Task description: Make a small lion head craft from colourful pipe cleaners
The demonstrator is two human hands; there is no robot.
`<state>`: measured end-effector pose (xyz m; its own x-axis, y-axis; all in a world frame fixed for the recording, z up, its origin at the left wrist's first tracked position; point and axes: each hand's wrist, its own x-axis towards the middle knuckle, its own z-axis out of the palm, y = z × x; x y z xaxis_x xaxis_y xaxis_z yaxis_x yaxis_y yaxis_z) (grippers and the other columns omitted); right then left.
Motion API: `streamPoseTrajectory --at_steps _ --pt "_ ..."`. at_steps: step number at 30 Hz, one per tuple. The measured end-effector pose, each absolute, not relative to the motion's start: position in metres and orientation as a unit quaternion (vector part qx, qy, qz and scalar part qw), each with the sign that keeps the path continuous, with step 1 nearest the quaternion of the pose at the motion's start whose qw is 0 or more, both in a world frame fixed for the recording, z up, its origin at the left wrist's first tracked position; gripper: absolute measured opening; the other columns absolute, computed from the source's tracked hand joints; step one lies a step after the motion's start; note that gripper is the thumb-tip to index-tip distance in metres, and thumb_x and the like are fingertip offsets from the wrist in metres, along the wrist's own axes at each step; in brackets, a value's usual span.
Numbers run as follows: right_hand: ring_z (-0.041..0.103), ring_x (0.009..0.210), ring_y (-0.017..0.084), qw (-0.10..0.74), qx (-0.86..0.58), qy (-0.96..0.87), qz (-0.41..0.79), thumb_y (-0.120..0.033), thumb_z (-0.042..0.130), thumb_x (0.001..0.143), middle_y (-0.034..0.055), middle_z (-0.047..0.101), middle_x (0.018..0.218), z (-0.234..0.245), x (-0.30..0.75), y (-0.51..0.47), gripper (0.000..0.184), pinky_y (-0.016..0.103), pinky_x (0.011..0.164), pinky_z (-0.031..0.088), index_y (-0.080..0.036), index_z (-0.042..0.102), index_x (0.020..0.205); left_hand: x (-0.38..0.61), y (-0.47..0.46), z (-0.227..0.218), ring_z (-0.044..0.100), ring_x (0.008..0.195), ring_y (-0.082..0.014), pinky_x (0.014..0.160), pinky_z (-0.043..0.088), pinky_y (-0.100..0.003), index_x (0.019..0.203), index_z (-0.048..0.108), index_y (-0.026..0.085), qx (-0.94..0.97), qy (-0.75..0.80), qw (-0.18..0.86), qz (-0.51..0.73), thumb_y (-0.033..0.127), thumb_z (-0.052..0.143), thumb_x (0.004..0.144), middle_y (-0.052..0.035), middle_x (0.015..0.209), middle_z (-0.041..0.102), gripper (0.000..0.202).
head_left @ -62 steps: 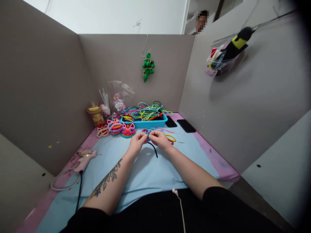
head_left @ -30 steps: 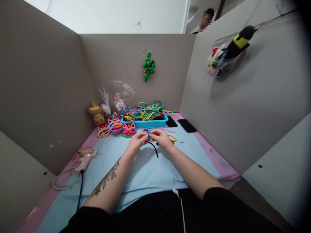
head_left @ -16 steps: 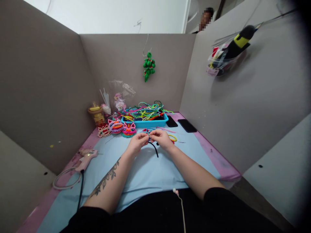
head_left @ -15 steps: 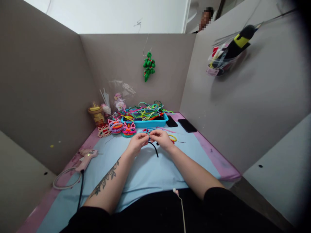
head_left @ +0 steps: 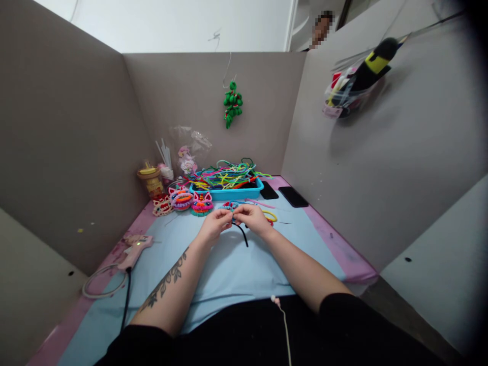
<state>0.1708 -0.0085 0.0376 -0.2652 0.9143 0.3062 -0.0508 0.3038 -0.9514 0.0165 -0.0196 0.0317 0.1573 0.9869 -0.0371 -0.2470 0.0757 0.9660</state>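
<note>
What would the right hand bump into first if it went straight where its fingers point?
Probably the left hand, just across from it, though anything small between them is hard to see.

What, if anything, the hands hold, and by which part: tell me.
Cannot tell: the left hand and right hand pinch close together, fingers hiding any held piece.

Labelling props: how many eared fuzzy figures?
3: cream figure leftmost, purple figure middle, pink figure rightmost, near the tray. The partly hidden blue-red piece beyond the left hand and right hand could be another.
</note>
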Motion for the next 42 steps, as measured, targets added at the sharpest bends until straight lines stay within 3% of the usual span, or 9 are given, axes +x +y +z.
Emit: streamPoseTrajectory --at_steps 8,17,24,29,35,42 --pt "0.056 0.05 0.011 0.493 -0.337 -0.634 0.491 -0.026 0.066 0.064 -0.0019 0.06 0.057 0.035 0.17 -0.007 0.012 0.024 0.052 0.047 -0.016 0.062 0.069 0.019 -0.022 0.033 0.059 0.059 -0.0108 0.061 0.045 -0.023 0.075 0.059 0.014 0.459 0.423 0.59 0.512 0.037 0.081 0.051 -0.0001 0.063 0.063 0.04" --pt "0.056 0.05 0.011 0.502 -0.317 -0.616 0.517 -0.032 0.072 0.06 -0.004 0.059 0.06 0.039 0.168 -0.009 0.026 0.024 0.05 0.048 -0.018 0.054 0.073 0.02 -0.019 0.03 0.057 0.055 -0.0092 0.058 0.045 -0.022 0.075 0.059 0.013 0.466 0.433 0.567 0.523 0.038 0.081 0.05 0.0003 0.061 0.062 0.042" --pt "0.056 0.047 0.011 0.503 -0.323 -0.61 0.52 -0.034 0.073 0.059 -0.0028 0.06 0.055 0.037 0.167 -0.007 0.024 0.024 0.049 0.047 -0.018 0.058 0.071 0.019 -0.02 0.03 0.056 0.055 -0.009 0.058 0.044 -0.022 0.075 0.057 0.014 0.442 0.422 0.592 0.525 0.036 0.082 0.05 0.002 0.059 0.06 0.042" --pt "0.057 0.052 0.011 0.493 -0.323 -0.608 0.531 -0.036 0.071 0.061 -0.0003 0.063 0.061 0.035 0.165 -0.006 0.027 0.025 0.053 0.05 -0.016 0.066 0.079 0.019 -0.02 0.031 0.059 0.058 -0.0108 0.057 0.043 -0.022 0.079 0.054 0.016 0.417 0.408 0.622 0.522 0.037 0.083 0.049 0.0015 0.063 0.061 0.046" --pt "0.056 0.052 0.01 0.508 -0.325 -0.58 0.548 -0.037 0.071 0.062 -0.0018 0.06 0.06 0.031 0.162 -0.005 0.026 0.024 0.054 0.048 -0.016 0.062 0.073 0.022 -0.017 0.025 0.056 0.054 -0.0097 0.051 0.042 -0.02 0.079 0.053 0.016 0.46 0.439 0.535 0.556 0.045 0.079 0.052 0.0023 0.062 0.06 0.047" --pt "0.054 0.052 0.009 0.54 -0.334 -0.541 0.551 -0.038 0.071 0.06 -0.003 0.058 0.061 0.027 0.16 -0.001 0.028 0.022 0.052 0.047 -0.016 0.059 0.074 0.022 -0.017 0.024 0.055 0.057 -0.0118 0.051 0.044 -0.022 0.075 0.061 0.015 0.544 0.449 0.439 0.557 0.049 0.066 0.067 -0.0005 0.062 0.059 0.035"
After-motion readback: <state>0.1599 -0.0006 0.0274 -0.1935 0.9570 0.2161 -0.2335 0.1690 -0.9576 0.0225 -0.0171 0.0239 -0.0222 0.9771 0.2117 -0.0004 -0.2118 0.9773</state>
